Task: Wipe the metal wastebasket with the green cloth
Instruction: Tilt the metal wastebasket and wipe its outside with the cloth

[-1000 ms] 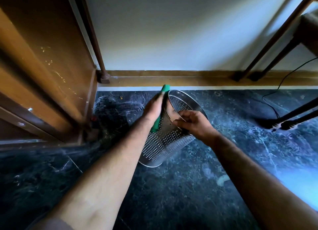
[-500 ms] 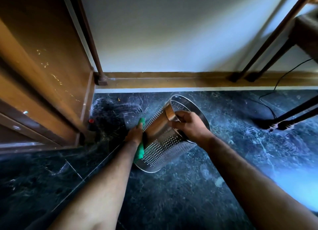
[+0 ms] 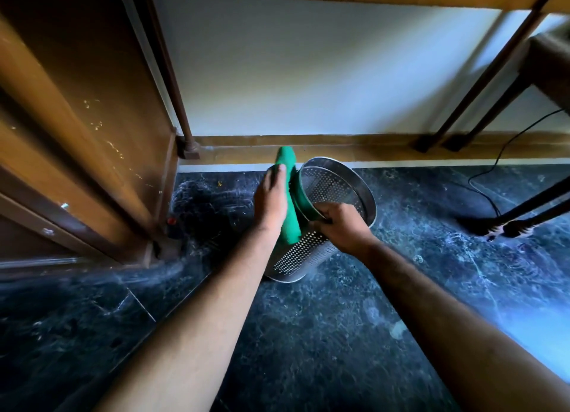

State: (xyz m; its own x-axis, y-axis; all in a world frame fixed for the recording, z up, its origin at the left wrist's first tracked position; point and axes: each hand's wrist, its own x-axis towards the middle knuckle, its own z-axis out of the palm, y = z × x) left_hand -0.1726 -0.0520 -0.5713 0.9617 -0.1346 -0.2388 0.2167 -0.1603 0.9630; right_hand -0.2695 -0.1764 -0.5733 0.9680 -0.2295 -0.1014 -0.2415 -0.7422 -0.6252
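Observation:
The perforated metal wastebasket (image 3: 303, 252) stands tilted on the dark floor, its open mouth facing up and away from me. My right hand (image 3: 337, 226) grips its near rim. My left hand (image 3: 273, 198) presses the green cloth (image 3: 290, 208) flat against the basket's left outer side, up by the rim. The cloth sticks out past my fingertips and below my palm.
A wooden cabinet (image 3: 77, 140) stands close on the left. A white wall with a wooden skirting board (image 3: 339, 149) runs behind the basket. Dark furniture legs (image 3: 481, 81) and a black cable (image 3: 481, 192) are at the right. The floor (image 3: 308, 350) is dark marble.
My left hand has slid the cloth from low on the basket's left side up to the rim. My right hand has kept its grip on the rim.

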